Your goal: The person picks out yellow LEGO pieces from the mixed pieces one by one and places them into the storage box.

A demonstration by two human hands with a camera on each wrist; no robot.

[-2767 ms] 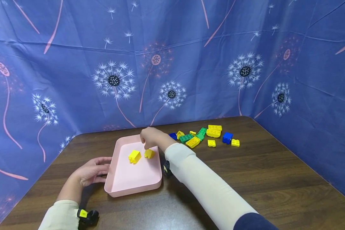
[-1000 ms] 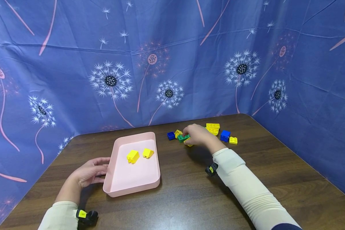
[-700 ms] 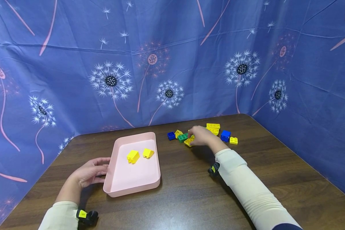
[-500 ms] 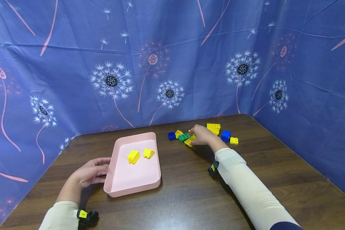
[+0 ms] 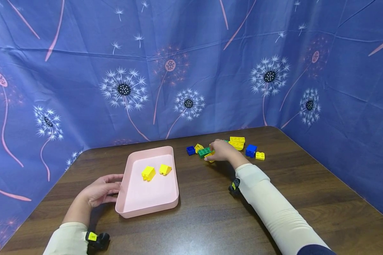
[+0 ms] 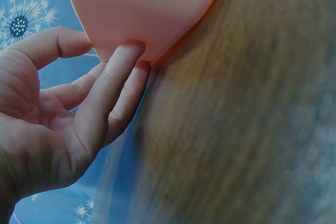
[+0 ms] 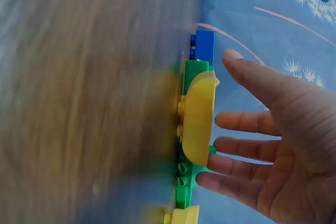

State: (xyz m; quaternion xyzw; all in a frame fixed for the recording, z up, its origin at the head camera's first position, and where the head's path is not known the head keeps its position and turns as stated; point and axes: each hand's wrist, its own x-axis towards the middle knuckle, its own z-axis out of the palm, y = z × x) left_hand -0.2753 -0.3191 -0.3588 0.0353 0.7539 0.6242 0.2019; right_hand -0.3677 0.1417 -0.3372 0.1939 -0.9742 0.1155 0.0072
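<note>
My left hand (image 5: 100,190) touches the left wall of a pink tray (image 5: 146,198), its fingers loosely extended against the side, as the left wrist view also shows. Inside the tray lie two yellow toy bricks, a larger one (image 5: 148,173) and a smaller sloped one (image 5: 165,169). Over the brick pile at the back, my right hand (image 5: 224,150) reaches down beside a yellow brick with a curved underside (image 7: 199,119). Its fingers (image 7: 247,121) are spread and fairly straight, the tips right at that brick's edge. In the head view this hand partly covers the yellow brick and a green one behind it.
Around the right hand lie a green brick (image 5: 204,152), a dark blue brick (image 5: 190,150), a small yellow brick (image 5: 198,147) and long yellow bricks (image 5: 237,139). Farther right are a blue brick (image 5: 251,150) and a flat yellow one (image 5: 260,156). A patterned cloth (image 5: 191,71) hangs behind the table.
My right hand has left the small yellow brick in the tray and moved right to the brick pile, then shifted slightly about the curved yellow brick. The left hand stays at the tray.
</note>
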